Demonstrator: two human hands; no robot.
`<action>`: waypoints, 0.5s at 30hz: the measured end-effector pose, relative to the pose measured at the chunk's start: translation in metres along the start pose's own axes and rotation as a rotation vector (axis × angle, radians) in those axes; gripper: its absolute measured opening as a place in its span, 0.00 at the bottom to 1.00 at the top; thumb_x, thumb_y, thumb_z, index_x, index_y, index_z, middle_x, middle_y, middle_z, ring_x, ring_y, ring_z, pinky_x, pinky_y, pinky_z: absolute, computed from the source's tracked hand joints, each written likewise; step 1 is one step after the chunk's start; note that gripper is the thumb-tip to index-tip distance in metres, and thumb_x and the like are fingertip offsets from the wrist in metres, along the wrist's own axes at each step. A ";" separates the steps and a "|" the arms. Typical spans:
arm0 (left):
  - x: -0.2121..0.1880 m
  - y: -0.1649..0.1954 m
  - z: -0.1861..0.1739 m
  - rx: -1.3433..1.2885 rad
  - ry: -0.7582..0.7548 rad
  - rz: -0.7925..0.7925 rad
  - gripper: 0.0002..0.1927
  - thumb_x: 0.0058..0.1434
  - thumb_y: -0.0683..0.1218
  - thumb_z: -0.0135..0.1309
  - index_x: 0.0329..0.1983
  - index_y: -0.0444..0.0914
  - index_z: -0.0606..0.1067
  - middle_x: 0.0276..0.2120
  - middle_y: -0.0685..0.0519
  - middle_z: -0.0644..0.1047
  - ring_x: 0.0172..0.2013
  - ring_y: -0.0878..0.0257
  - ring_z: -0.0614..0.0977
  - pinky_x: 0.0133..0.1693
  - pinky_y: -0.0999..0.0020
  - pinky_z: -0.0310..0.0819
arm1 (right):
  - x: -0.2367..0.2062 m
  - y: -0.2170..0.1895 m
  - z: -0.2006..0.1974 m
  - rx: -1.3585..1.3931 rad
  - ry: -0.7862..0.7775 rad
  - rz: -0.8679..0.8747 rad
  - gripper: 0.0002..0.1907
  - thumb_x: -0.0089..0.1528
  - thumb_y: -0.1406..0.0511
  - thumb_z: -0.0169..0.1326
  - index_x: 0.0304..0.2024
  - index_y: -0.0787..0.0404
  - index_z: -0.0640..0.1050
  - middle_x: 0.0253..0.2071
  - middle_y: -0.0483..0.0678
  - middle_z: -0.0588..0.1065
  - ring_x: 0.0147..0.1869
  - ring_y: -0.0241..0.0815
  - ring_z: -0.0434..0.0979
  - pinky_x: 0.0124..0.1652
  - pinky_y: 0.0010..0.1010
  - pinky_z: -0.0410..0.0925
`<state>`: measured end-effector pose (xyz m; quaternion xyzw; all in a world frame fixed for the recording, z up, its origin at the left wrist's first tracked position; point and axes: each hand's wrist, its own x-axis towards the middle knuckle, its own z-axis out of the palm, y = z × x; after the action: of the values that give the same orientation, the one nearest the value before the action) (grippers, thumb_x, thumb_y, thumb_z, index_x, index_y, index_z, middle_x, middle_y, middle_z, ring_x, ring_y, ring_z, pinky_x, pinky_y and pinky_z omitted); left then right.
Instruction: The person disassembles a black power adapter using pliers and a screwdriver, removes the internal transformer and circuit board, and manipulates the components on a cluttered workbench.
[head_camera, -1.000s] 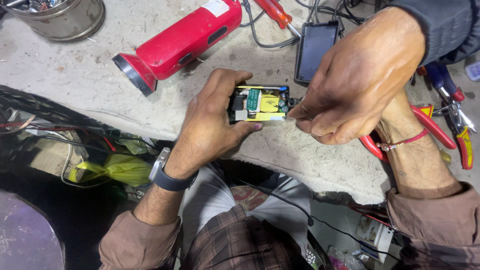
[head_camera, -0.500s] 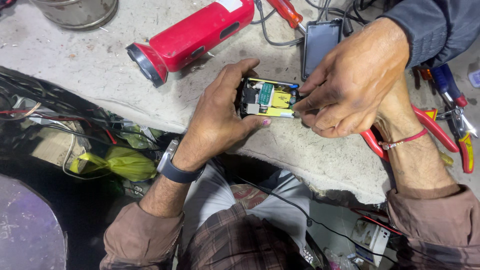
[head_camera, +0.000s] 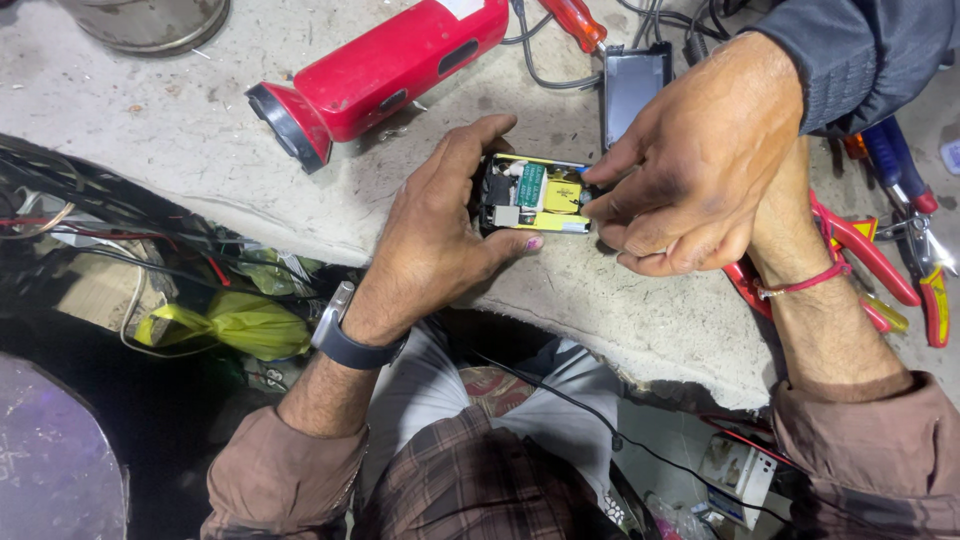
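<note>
1. Landmark is the small open circuit board (head_camera: 533, 195), a yellowish board with a green block and dark parts, sitting over the grey stone slab (head_camera: 180, 130) close to the slab's near edge
2. Left hand (head_camera: 440, 235) is wrapped round the board's left end, thumb under the bottom edge and fingers curled over the top, so it's clamped on the board
3. Right hand (head_camera: 700, 165) comes in from the board's right, fingertips pinched together right at the board's right edge. Can't tell if there's anything tiny between them
4. Up and left of the board lies a red torch (head_camera: 385, 70), well apart from it, with bare slab between
5. Just above the board's right corner there's a dark flat casing (head_camera: 632, 85) with cables (head_camera: 540, 60) running behind it, pretty cramped up there
6. Right of the board, past the right wrist, red-handled pliers (head_camera: 865, 250) and other hand tools crowd the slab
7. Below the board the slab's ragged edge drops off to the lap, and further left a yellow-green bag (head_camera: 235, 325) sits among dark wires
</note>
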<state>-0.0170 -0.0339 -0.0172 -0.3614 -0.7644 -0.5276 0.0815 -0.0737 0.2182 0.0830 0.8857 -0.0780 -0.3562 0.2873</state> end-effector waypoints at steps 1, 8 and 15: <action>0.000 0.000 0.000 -0.006 -0.001 -0.006 0.49 0.46 0.46 0.77 0.69 0.36 0.63 0.56 0.44 0.75 0.55 0.52 0.80 0.57 0.61 0.78 | 0.001 0.001 0.000 0.056 -0.005 -0.028 0.19 0.47 0.73 0.68 0.42 0.65 0.83 0.52 0.50 0.74 0.61 0.37 0.70 0.58 0.28 0.60; -0.001 -0.004 0.003 -0.012 0.018 0.005 0.50 0.47 0.47 0.77 0.70 0.35 0.62 0.57 0.42 0.76 0.56 0.51 0.81 0.58 0.61 0.79 | 0.001 0.009 0.011 0.030 0.126 -0.089 0.34 0.43 0.84 0.69 0.50 0.77 0.70 0.41 0.56 0.78 0.46 0.46 0.82 0.47 0.32 0.75; 0.000 -0.004 0.001 -0.043 0.003 -0.029 0.50 0.47 0.47 0.77 0.70 0.35 0.62 0.54 0.43 0.78 0.55 0.52 0.83 0.57 0.60 0.80 | -0.002 0.013 0.015 0.036 0.206 -0.175 0.36 0.39 0.82 0.69 0.49 0.76 0.68 0.44 0.57 0.76 0.44 0.47 0.82 0.43 0.33 0.76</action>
<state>-0.0191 -0.0340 -0.0211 -0.3512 -0.7579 -0.5456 0.0675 -0.0844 0.2016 0.0825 0.9260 0.0229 -0.2856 0.2457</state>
